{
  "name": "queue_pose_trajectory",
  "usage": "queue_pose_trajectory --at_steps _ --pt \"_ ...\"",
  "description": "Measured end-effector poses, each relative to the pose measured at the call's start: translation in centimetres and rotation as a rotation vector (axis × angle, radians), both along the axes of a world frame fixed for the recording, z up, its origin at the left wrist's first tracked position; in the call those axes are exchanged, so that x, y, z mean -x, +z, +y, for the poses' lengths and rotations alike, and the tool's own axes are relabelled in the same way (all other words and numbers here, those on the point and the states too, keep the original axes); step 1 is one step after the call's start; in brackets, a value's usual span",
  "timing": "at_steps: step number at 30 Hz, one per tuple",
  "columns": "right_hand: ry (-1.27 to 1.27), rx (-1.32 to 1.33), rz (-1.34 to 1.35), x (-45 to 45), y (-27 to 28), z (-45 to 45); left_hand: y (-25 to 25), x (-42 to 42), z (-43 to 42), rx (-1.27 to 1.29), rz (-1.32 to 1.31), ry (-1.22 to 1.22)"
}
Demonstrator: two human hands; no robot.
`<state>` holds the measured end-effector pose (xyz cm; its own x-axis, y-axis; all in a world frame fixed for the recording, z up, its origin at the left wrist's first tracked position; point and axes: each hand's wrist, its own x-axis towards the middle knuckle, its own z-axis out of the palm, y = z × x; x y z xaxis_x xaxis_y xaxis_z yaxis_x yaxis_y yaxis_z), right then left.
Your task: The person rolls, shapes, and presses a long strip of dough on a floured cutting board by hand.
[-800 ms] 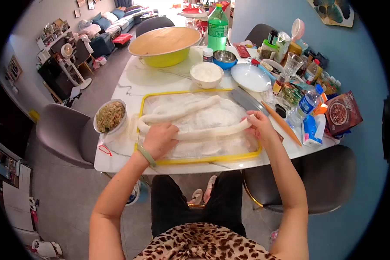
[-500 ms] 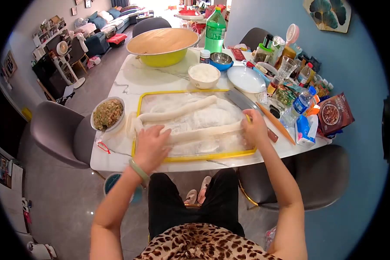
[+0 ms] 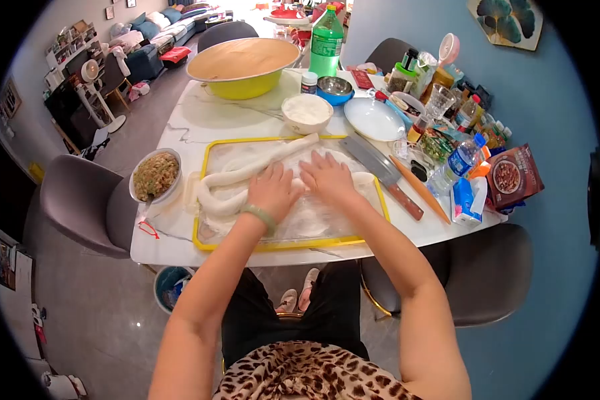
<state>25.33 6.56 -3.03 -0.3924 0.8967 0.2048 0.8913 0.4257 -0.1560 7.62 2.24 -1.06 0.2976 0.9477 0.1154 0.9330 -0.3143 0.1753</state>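
Note:
A long dough rope (image 3: 223, 206) lies folded on a floured, yellow-edged mat (image 3: 283, 246), bending at the left. Both my hands rest flat on its nearer length, side by side near the middle of the mat. My left hand (image 3: 274, 192) has its fingers spread and a green bangle at the wrist. Just right of it, my right hand (image 3: 328, 178) is also spread, palm down, and hides part of the dough. The rope's end shows at the right of that hand. A cleaver (image 3: 373, 163) lies across the mat's upper right corner.
A bowl of filling (image 3: 156, 175) stands left of the mat. Behind are a bowl of flour (image 3: 307, 113), a large yellow-green basin (image 3: 244, 85), a green bottle (image 3: 326, 47) and a white plate (image 3: 373, 119). A rolling pin (image 3: 421, 189) and a tissue pack (image 3: 468, 201) are at the right.
My right hand has let go of the dough's right end and moved left. My left hand has shifted right and up. Both now lie flat on the nearer strand, which has moved up.

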Motion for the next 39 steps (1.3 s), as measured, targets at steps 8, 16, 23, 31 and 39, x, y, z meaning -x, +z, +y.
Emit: queue_pose_trajectory --at_steps 8,16,23,31,39 --pt "0.197 -0.003 0.057 -5.1 -0.6 -8.8 -0.4 2.6 -8.3 -0.043 0.023 -0.177" --pt "0.048 -0.011 -0.009 -3.3 -0.9 -1.3 0.4 3.1 -3.9 0.07 -0.031 -0.04" --pt "0.174 0.0 -0.061 -6.8 -0.7 -7.0 -0.3 5.4 -10.1 -0.02 -0.012 -0.186" --pt "0.004 -0.029 -0.039 -3.9 -1.9 1.0 0.1 5.2 -6.0 0.013 -0.021 -0.002" --pt "0.197 0.0 -0.034 -9.1 -0.7 -6.8 0.4 7.4 -12.5 -0.109 0.068 -0.129"
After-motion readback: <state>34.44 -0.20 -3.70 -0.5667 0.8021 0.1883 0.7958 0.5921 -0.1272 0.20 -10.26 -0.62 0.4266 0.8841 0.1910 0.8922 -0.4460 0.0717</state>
